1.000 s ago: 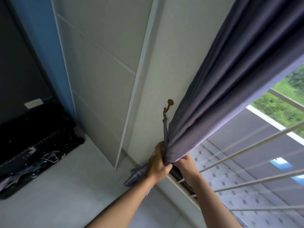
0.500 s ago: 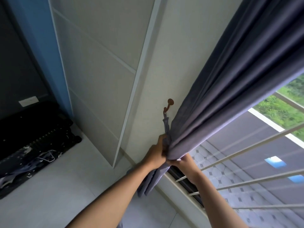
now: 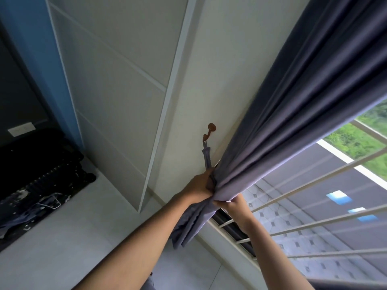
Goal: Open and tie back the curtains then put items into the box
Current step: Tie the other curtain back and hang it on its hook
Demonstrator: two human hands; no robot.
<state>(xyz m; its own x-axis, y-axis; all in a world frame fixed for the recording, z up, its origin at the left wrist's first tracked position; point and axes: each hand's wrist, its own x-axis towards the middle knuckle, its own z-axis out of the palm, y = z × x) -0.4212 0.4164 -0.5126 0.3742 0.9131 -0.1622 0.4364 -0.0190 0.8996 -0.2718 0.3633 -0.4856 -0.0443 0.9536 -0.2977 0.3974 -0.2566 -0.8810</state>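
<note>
We face a pale wall (image 3: pixel 209 70) beside a barred window (image 3: pixel 314 206), with a light floor (image 3: pixel 62 237) below. One grey curtain (image 3: pixel 303 101) hangs bunched at the wall. Our left hand (image 3: pixel 199 186) and right hand (image 3: pixel 234 206) both grip its gathered folds. One tie-back (image 3: pixel 206 156) hangs from one hook (image 3: pixel 211 129). A dark open suitcase (image 3: pixel 37 174) holds clutter.

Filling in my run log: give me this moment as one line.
step: tying curtain back | left hand: grips gathered curtain | right hand: grips curtain from below | tieback: hangs from hook | box: unseen
</note>
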